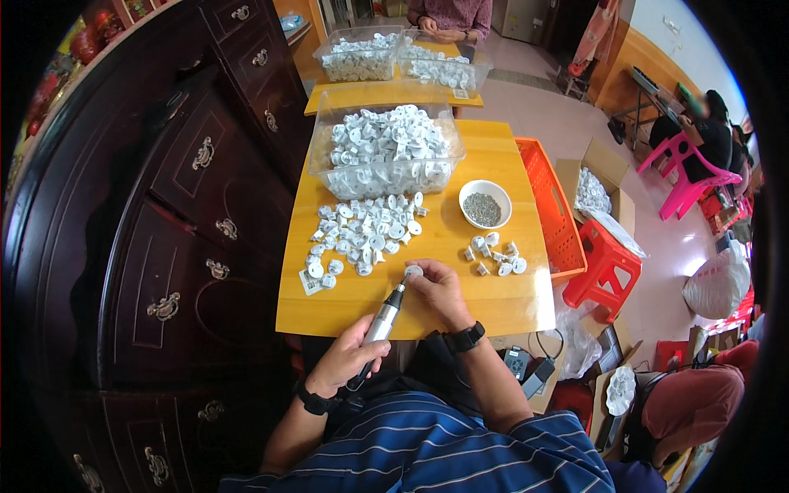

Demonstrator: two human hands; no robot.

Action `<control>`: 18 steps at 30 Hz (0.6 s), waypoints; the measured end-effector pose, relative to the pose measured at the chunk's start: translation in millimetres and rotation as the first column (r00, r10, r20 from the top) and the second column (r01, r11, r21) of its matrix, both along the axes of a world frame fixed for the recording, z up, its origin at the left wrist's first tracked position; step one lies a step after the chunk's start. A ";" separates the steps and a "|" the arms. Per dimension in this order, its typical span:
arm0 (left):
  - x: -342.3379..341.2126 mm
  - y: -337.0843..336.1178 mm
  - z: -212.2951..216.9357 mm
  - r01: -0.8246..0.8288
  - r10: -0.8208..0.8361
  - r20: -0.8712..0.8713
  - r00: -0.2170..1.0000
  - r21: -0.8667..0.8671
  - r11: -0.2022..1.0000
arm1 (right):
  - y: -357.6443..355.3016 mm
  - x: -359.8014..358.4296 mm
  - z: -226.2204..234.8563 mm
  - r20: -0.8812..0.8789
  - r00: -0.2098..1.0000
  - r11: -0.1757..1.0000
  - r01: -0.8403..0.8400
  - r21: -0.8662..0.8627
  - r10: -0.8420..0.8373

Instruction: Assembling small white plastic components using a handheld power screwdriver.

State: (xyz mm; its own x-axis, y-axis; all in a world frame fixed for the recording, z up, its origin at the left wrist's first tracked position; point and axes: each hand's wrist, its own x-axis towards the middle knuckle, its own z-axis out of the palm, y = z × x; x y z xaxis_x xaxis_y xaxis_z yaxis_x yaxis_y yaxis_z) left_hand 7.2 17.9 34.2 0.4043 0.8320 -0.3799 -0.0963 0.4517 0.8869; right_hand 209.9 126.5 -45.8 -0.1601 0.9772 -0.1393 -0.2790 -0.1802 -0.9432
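Head view: my left grip (349, 361) wraps the silver screwdriver (383, 322), its axis pointing to one o'clock, tip close by the white piece (413, 270) pinched at my right grip's (441, 292) ten o'clock.

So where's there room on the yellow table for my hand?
Bare table shows between the loose white pile and the bowl, and at the near right corner, below the few white pieces. It's crowded just in front of the clear box, and near the left hand, right hand and pen-shaped tool.
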 end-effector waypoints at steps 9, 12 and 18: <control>-6.2 -25.9 2.8 -0.036 0.038 -0.098 0.994 0.026 0.999 | 0.2 29.2 11.9 0.178 0.984 1.000 -0.001 0.012 -0.001; -5.9 -31.5 -0.2 -0.056 0.058 -0.086 0.995 0.021 0.998 | -2.0 35.4 16.1 0.191 0.982 1.000 0.005 0.003 -0.006; -1.0 -28.5 -0.9 -0.010 0.016 -0.113 0.994 0.055 0.998 | -6.1 38.0 11.9 0.199 0.980 1.000 0.006 0.020 -0.010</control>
